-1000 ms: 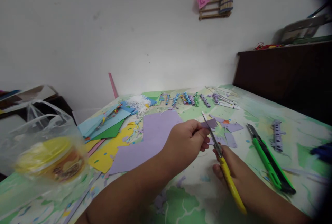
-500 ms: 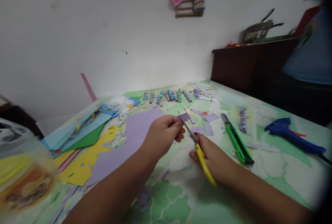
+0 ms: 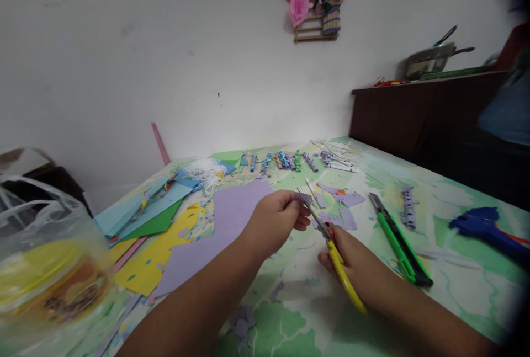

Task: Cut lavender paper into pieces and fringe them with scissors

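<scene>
Between the thumb and fingers of my left hand (image 3: 276,219) is a small piece of purple paper (image 3: 305,198), its edge showing narrow cuts. My right hand (image 3: 348,249) grips a pair of yellow-handled scissors (image 3: 337,263), blades pointing up and left. The blade tips meet the edge of the purple piece. Below and behind my left arm lies a large purple sheet (image 3: 232,208). Just beyond the scissors are purple paper scraps (image 3: 345,216) and a white stick (image 3: 311,188).
To the right lie a green utility knife (image 3: 399,241), a purple paper roll (image 3: 408,207) and a blue glue gun (image 3: 484,227). Several decorated rolls (image 3: 281,160) line the back. Coloured sheets (image 3: 144,208), shredded white paper (image 3: 205,172) and a bagged yellow-lidded tub (image 3: 45,274) are leftward.
The view has shifted, so everything sits farther right and a little lower. Both hands keep their holds on the purple paper and scissors; the paper piece now shows more cuts along its edge.
</scene>
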`<state>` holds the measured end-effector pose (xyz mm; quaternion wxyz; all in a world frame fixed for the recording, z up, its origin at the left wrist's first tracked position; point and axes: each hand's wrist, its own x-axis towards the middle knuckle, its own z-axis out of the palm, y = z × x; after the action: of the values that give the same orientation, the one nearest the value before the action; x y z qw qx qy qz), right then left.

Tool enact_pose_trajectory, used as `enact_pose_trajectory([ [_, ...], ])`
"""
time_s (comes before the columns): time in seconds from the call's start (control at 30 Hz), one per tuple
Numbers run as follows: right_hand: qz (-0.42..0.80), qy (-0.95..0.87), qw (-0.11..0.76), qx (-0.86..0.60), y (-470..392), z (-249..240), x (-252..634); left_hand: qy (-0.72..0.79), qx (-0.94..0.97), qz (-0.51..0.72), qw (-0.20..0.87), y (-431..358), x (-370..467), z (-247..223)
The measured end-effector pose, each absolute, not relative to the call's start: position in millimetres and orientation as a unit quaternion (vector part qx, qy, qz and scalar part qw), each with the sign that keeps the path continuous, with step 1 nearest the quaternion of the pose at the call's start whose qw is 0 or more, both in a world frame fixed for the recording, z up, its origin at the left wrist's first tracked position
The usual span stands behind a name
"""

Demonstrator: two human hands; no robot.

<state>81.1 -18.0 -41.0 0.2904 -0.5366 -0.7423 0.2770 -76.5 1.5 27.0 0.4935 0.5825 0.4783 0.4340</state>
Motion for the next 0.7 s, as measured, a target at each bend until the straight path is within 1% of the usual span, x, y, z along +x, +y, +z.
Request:
enact_pose_trajectory([
  [0.1, 0.285, -0.743, 0.26, -0.547, -17, -39, 80, 0.475, 0.592, 0.433, 0.486, 2, -77, 27],
  [0.27, 0.276, -0.738, 0.263, -0.557, -18, -42, 81, 0.486, 0.592, 0.414, 0.492, 3, -80, 28],
  [0.37, 0.269, -0.737, 0.286, -0.55, -19, -45, 82, 0.484, 0.589, 0.411, 0.5, 3, -79, 26],
  [0.5, 0.27, -0.735, 0.318, -0.535, -20, -46, 83, 0.468, 0.559, 0.444, 0.521, 2, -72, 18],
  [0.7, 0.289, -0.736, 0.276, -0.547, -19, -44, 82, 0.457, 0.508, 0.508, 0.525, -1, -69, 15],
])
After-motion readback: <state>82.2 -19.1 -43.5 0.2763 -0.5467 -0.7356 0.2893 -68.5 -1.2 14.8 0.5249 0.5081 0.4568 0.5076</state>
